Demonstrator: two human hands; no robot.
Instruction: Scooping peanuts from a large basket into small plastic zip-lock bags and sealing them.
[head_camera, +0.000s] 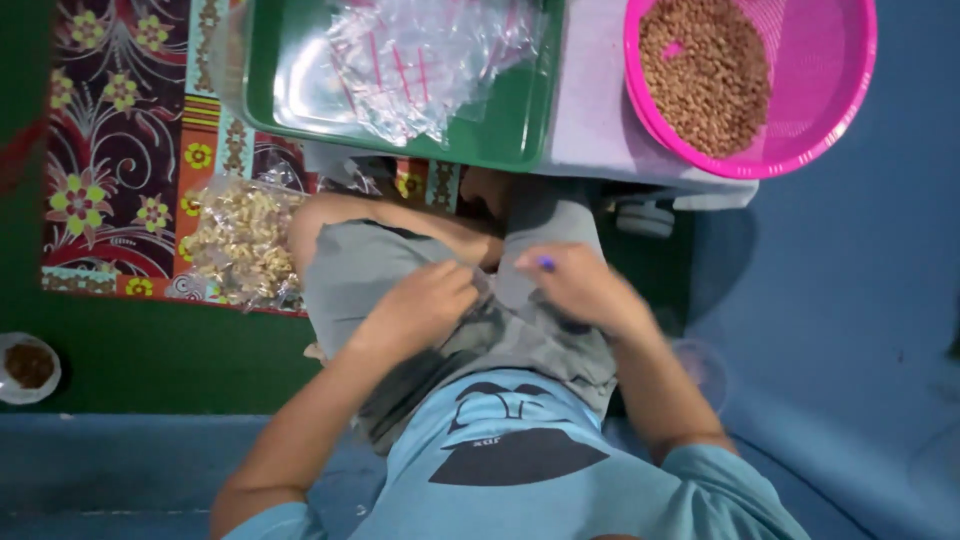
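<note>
I sit cross-legged on the floor, looking down at my lap. My left hand (425, 300) rests on my grey shorts (380, 265) with the fingers curled, pinching at the cloth. My right hand (575, 285) lies on the other leg and holds a small purple-blue object (545, 263) between its fingertips; what it is cannot be told. Ahead of my knees a green tray (520, 130) carries several crumpled clear plastic bags (420, 60). A pink plastic basket (840, 100) filled with brown nuts (705, 75) stands to the right of the tray.
A clear bag of pale shelled nuts (240, 240) lies on the patterned mat (120, 150) left of my knee. A small bowl with brown contents (28, 365) sits at the far left. The tray and basket rest on a low grey stand (600, 110). Blue floor (840, 330) at right.
</note>
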